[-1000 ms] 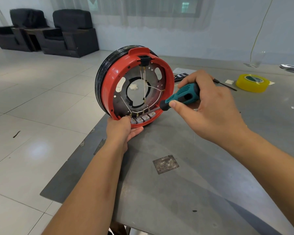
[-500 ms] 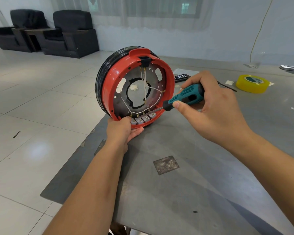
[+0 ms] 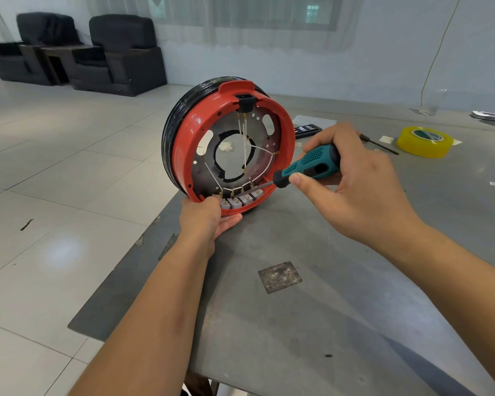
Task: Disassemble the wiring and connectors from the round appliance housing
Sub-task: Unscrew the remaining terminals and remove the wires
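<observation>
Right hand (image 3: 352, 178) gripping screwdriver (image 3: 309, 167), tip barely shifted, still at connectors (image 3: 242, 200), housing (image 3: 229, 144) six o'clock; left hand (image 3: 209, 217) steadying rim. Wiring still attached.

Housing (image 3: 183, 144) on edge at table's (image 3: 355, 281) near-left corner, tape roll (image 3: 425, 141) far right, armchairs (image 3: 77, 50) behind left on floor

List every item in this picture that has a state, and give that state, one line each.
round housing: standing on edge on the table, open side to camera
white wires: still attached inside
grey connector blocks: seated at the bottom rim
left hand: grips the bottom rim
right hand: holds the screwdriver, tip at the blocks
yellow tape roll: lying flat
</observation>
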